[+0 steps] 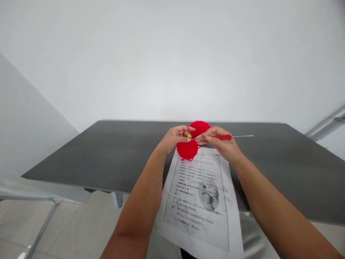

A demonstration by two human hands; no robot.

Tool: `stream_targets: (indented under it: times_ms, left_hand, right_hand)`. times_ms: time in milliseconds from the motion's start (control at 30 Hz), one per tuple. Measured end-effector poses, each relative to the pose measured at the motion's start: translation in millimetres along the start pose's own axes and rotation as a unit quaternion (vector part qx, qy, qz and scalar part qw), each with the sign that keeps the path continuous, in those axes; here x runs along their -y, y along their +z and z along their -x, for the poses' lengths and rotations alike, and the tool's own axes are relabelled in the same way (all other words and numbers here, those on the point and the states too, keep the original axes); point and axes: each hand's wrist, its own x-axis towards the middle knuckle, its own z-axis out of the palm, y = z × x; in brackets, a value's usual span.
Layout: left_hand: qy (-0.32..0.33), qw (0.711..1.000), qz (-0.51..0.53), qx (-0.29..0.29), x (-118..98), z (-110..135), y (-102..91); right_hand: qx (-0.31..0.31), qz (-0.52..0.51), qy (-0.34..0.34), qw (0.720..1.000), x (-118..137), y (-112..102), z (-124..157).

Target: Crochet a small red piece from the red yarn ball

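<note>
Between the fingers of my left hand [175, 138] is a round red crochet piece [187, 150], pinched at its upper edge. A strand of red yarn loops over the left fingers. Beside the thumb sits a small yellow thing [189, 136], perhaps a stitch marker. My right hand [222, 144] is closed around a crochet hook [222, 137] with a red handle; one metal end points right, the other reaches the piece's upper edge. Just behind both hands lies a red ball of yarn [199, 127], partly covered by the fingers.
A printed sheet [196, 216] with text and a dark picture lies below the hands and hangs over the front edge of the dark table [121, 151]. The white wall [172, 61] rises behind. At lower left stands a metal frame [40, 230] on the tiled floor.
</note>
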Motion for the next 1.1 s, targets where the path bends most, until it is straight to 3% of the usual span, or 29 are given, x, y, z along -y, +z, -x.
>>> stream_targets:
  times_ms: [367, 700, 1100]
  left_hand:
    - [-0.002, 0.999, -0.035, 0.008, 4, -1, -1.8]
    - [0.011, 0.998, -0.057, -0.015, 8, -4, -2.2]
    - [0.065, 0.988, -0.116, -0.076, 9, -8, -1.3]
  right_hand:
    - [0.019, 0.057, -0.011, 0.998, 3, -5, 2]
    - [0.03, 0.159, -0.063, 0.985, 1, -3, 2]
    - [0.029, 0.365, -0.208, 0.907, -11, 3, 1]
